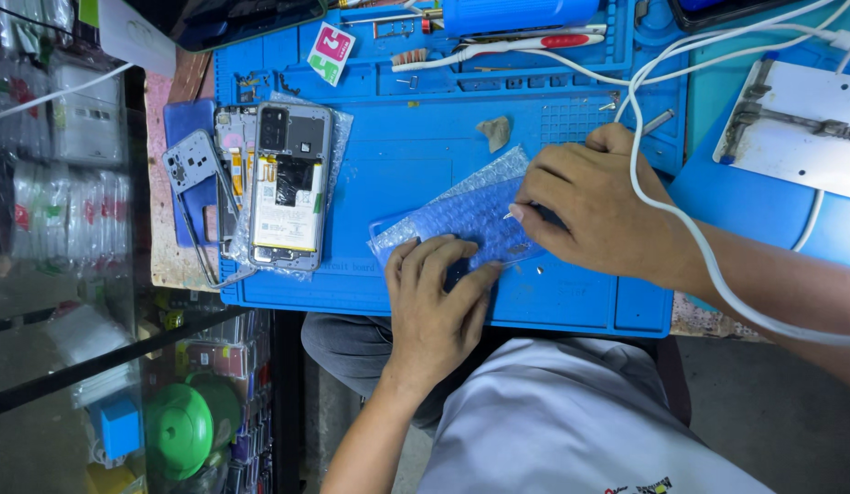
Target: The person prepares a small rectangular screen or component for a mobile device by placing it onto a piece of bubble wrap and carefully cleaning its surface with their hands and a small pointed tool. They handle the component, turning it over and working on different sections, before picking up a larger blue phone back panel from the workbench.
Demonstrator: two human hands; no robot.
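Observation:
A clear bubble-wrap pouch (475,212) with a flat dark part inside lies on the blue work mat (406,165). My left hand (436,311) reaches up from below and holds the pouch's near end down with curled fingers. From the right, my right hand (594,209) pinches the pouch's right edge between thumb and forefinger. A white cable (667,212) drapes over my right wrist.
An opened phone (288,187) with its back off lies on plastic at the mat's left, beside a grey middle frame (192,165). A toothbrush (498,48), a putty lump (496,133) and a sticker (331,50) lie further back. A white metal fixture plate (809,123) sits at the right.

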